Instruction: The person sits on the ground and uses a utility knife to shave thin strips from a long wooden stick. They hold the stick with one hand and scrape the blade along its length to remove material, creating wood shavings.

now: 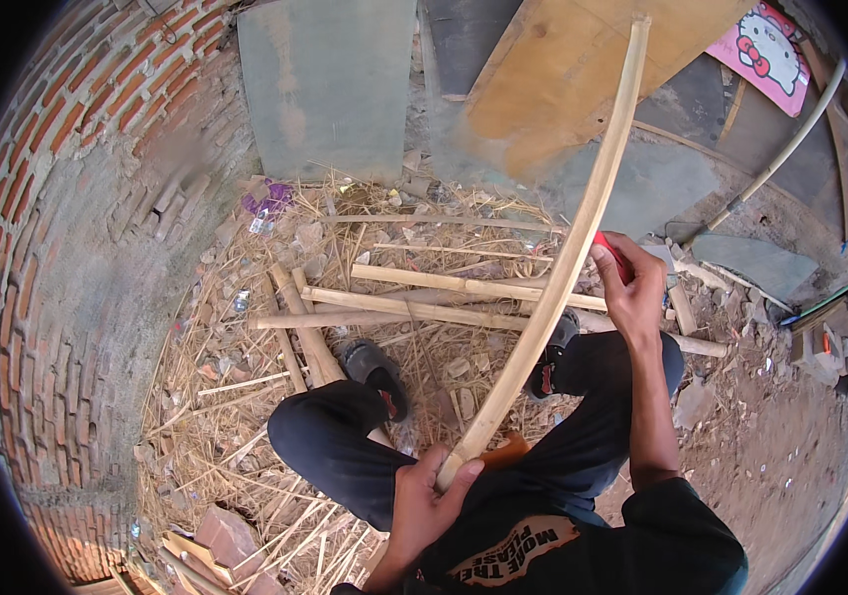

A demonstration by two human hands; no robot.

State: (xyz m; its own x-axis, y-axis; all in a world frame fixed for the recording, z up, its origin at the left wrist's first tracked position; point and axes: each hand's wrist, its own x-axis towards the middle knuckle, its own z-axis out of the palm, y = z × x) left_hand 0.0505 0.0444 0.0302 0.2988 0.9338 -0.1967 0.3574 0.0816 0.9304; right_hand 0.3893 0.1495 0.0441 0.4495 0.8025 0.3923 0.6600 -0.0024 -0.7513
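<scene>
A long split bamboo strip [545, 319] slants from my lap up and to the right, its far end reaching over the leaning boards. My left hand [424, 504] is closed round its near end, the thumb lying along it. Midway up the strip, my right hand [632, 288] grips a red-handled tool [614, 256] at the strip's right edge. Whatever working part that tool has is hidden behind the bamboo and my fingers. Something orange-brown [505, 452] shows under the strip between my thighs; I cannot make out what it is.
Several bamboo pieces [414, 309] lie across the ground by my shoes, among straw-like shavings [236, 397] and rubble. A brick wall [57, 297] rises at the left. Leaning behind are a grey-green board [330, 94], a brown board [533, 89] and a pink cartoon-cat board [763, 58].
</scene>
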